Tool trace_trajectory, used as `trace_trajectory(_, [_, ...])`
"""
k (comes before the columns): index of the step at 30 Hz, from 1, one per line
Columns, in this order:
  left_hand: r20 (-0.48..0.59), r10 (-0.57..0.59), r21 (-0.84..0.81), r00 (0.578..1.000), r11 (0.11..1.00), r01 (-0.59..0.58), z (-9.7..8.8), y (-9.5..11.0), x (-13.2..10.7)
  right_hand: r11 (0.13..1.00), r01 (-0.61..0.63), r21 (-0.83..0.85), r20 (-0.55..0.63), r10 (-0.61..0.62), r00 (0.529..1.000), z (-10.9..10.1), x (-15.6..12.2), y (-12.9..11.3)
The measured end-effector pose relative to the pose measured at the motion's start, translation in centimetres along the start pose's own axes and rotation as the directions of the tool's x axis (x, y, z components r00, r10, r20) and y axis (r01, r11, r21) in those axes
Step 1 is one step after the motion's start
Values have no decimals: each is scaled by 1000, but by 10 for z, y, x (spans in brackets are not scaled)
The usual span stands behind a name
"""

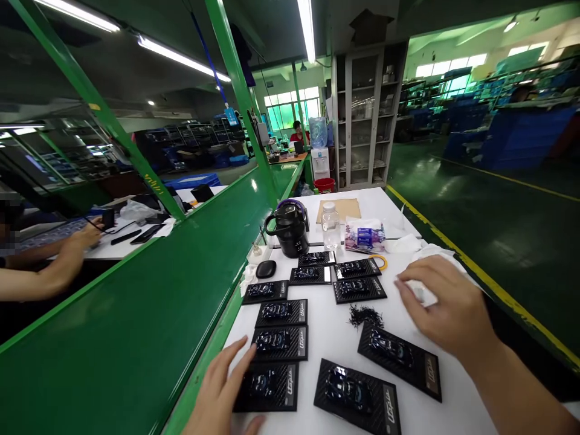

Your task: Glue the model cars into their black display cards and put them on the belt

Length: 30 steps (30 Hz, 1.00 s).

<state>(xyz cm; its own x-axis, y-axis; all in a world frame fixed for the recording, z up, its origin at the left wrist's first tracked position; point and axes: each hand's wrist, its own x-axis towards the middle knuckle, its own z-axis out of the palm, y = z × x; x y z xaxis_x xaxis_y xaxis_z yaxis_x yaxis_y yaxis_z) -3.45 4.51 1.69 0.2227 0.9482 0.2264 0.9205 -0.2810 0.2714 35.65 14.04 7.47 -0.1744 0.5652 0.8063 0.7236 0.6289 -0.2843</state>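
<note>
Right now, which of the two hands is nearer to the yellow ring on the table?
Right. The right hand is to the right of the yellow ring and lower in the picture. The left hand is much farther, beside the nearest left model car.

Your model cars [348,389] look glossy, their bases [379,396] weave-textured.
You face a smooth tabletop [328,333], a clear plastic-looking bottle [330,229] and a shiny green partition [136,326].

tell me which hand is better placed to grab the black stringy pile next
Probably the right hand: it is nearer the black stringy pile. The left hand is farther off, by the left-side car models.
</note>
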Motion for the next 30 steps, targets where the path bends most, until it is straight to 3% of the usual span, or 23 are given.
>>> trace_trajectory(2, [115, 125, -29, 985, 992, -123, 2, 26, 11, 987, -50, 155, 226, 14, 974, 7, 0, -17])
trace_trajectory(3, [203, 192, -61, 960, 981, -183, 4, 41, 19, 978, -113, 176, 387, 37, 921, 12, -1, -23])
trace_trajectory(5, [376, 261, -120, 889, 965, -233, 8, 73, 37, 966, -235, 105, 625, 120, 772, 22, -6, -24])
trace_trajectory(6, [430, 251, -131, 867, 968, -215, 8, 87, 46, 960, -277, 44, 678, 175, 714, 27, -8, -20])
trace_trajectory(8, [482, 202, -140, 853, 978, -153, 8, 108, 59, 945, -320, -59, 703, 267, 659, 33, -13, -6])
trace_trajectory(12, [463, 167, -176, 871, 980, -94, 9, 113, 65, 918, -352, -183, 697, 374, 612, 37, -23, 24])
trace_trajectory(15, [393, 281, -172, 876, 958, -230, 24, 103, 61, 914, -359, -191, 715, 380, 587, 41, -29, 35])
trace_trajectory(20, [204, 572, 84, 794, 798, -596, 63, 110, 67, 920, -352, -170, 735, 356, 577, 54, -37, 40])
trace_trajectory(23, [74, 622, 223, 780, 752, -621, 69, 128, 80, 929, -331, -169, 746, 340, 573, 57, -39, 43])
trace_trajectory(25, [17, 676, 240, 737, 713, -659, 65, 140, 91, 929, -322, -181, 753, 342, 563, 57, -40, 45])
trace_trajectory(27, [52, 742, 186, 668, 650, -737, 60, 148, 105, 926, -318, -203, 755, 355, 552, 59, -39, 46])
trace_trajectory(30, [262, 748, 75, 610, 614, -786, 59, 155, 125, 930, -300, -210, 759, 349, 550, 63, -40, 50])
